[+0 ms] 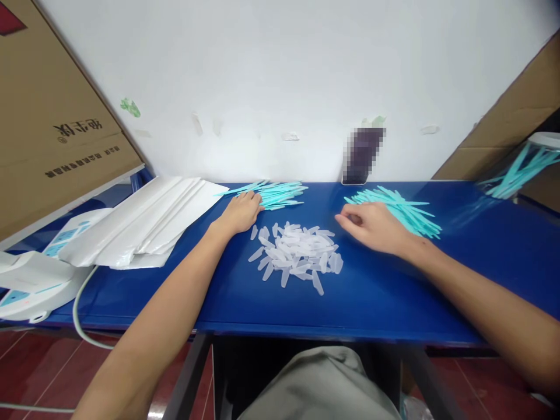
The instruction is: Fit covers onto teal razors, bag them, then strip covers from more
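Observation:
My left hand [242, 211] rests at the near left edge of a pile of thin turquoise sticks [282, 193]. Its fingers are bent down and close together, their tips partly hidden against the sticks. Beside a second turquoise pile [405, 211], my right hand [374, 226] is closed, thumb and forefinger curled towards each other. Whatever that pinch may hold is hidden or too small to name. Between the hands and nearer to me lies a loose heap of small, translucent whitish tapered pieces [301, 252], several of them scattered at its edges.
White plastic bags [144, 219] lie left on the blue table [350, 309], overlapping a white device [56, 283] with a cable. A phone-like object [361, 156], blurred, leans on the wall. Cardboard [56, 99] stands left. A clear container [520, 169] at right holds turquoise sticks.

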`<state>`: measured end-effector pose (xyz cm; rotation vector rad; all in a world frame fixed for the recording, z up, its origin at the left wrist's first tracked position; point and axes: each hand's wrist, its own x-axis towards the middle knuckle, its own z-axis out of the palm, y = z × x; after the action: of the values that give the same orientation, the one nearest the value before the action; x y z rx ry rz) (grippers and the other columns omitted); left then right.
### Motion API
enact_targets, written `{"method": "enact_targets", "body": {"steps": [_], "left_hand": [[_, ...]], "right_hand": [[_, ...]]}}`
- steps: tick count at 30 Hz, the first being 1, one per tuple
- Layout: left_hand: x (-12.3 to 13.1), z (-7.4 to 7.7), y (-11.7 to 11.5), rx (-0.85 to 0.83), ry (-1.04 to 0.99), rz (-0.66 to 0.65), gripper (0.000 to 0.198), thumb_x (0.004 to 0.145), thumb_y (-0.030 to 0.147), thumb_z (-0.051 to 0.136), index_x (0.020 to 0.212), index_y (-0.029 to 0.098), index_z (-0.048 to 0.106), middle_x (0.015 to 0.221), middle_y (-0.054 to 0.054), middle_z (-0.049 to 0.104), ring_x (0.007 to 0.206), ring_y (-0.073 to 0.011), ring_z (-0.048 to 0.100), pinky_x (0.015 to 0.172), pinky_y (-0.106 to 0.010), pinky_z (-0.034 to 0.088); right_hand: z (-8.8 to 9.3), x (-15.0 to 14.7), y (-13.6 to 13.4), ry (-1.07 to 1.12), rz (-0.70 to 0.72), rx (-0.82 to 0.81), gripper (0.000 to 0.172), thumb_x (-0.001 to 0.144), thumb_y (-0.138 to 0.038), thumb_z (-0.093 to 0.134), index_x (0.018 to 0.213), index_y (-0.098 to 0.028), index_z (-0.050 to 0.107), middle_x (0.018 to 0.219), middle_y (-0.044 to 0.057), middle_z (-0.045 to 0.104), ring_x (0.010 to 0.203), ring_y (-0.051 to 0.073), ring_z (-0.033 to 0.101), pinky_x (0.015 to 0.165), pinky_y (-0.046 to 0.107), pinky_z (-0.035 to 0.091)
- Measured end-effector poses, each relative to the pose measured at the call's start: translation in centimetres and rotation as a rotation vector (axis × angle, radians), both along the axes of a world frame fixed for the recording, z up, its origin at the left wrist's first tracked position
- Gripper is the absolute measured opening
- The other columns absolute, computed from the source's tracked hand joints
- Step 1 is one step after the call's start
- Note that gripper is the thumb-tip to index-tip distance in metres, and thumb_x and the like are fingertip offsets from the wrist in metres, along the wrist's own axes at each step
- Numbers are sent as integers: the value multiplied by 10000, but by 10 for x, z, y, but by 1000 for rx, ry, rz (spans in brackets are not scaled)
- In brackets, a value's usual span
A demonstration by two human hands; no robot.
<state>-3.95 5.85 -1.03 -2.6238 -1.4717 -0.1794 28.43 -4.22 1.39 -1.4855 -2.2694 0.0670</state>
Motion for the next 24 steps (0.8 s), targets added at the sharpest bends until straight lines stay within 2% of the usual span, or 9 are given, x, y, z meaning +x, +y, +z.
{"method": "enact_targets", "body": {"steps": [6, 9, 13, 15, 16, 18, 20, 22, 24], "left_hand": [[2, 2, -4, 56, 20, 4, 321, 1049, 272, 280, 1064, 133, 569, 1117, -194, 651, 1055, -328, 612, 879, -437, 480], [2, 6, -6, 100, -15, 40, 326, 1053, 269, 251, 1082, 125, 543, 1072, -192, 665, 1004, -327, 639, 839, -423, 486], [4, 12, -11, 104, -112, 88, 311, 1057, 286, 240, 1130, 140, 504, 1007, -170, 691, 874, -309, 677, 730, -386, 479], [6, 15, -14, 105, -157, 83, 307, 1056, 284, 237, 1154, 141, 490, 999, -170, 696, 859, -312, 685, 713, -382, 473], [7, 16, -16, 106, -172, 76, 308, 1056, 284, 235, 1160, 139, 486, 988, -172, 697, 860, -318, 686, 712, -384, 471], [11, 19, -20, 114, -193, 65, 309, 1054, 286, 231, 1160, 135, 480, 963, -176, 694, 851, -326, 684, 704, -388, 464], [16, 21, -24, 142, -214, 64, 303, 1053, 289, 235, 1153, 141, 480, 953, -172, 694, 825, -317, 680, 685, -378, 454], [21, 22, -27, 182, -232, 64, 290, 1053, 290, 245, 1144, 152, 484, 953, -159, 696, 794, -291, 673, 665, -355, 438], [24, 21, -29, 210, -246, 53, 284, 1054, 289, 248, 1131, 159, 488, 934, -143, 695, 776, -270, 667, 652, -335, 421]], "right_hand": [[-8, 0, 2, -12, 102, -60, 351, 976, -422, 449, 758, -208, 621, 621, 4, 629, 551, 141, 518, 610, 279, 340], [-11, -6, -2, 6, 81, -11, 308, 933, -420, 511, 746, -213, 641, 617, 3, 632, 565, 145, 544, 610, 279, 347], [6, 1, -7, 18, -9, 83, 261, 865, -451, 581, 816, -217, 688, 673, 24, 667, 618, 180, 597, 638, 303, 401], [23, 23, -5, -31, -65, 96, 314, 924, -420, 499, 961, -202, 722, 873, 75, 732, 750, 219, 643, 719, 332, 445], [30, 39, -2, -80, -129, 111, 354, 953, -393, 458, 1073, -193, 725, 1044, 105, 737, 868, 246, 657, 776, 348, 457], [40, 75, 8, -225, -261, 125, 414, 948, -268, 431, 1247, -135, 684, 1252, 177, 669, 1117, 314, 608, 927, 392, 441], [40, 111, 19, -319, -344, -4, 444, 894, -152, 454, 1273, -129, 683, 1299, 176, 642, 1160, 306, 585, 1011, 393, 412], [34, 138, 28, -331, -323, -134, 442, 860, -95, 475, 1236, -144, 702, 1318, 148, 632, 1181, 260, 577, 1071, 355, 379], [26, 151, 33, -322, -282, -213, 398, 862, -103, 509, 1199, -156, 714, 1321, 135, 625, 1194, 236, 566, 1091, 334, 357]]}}
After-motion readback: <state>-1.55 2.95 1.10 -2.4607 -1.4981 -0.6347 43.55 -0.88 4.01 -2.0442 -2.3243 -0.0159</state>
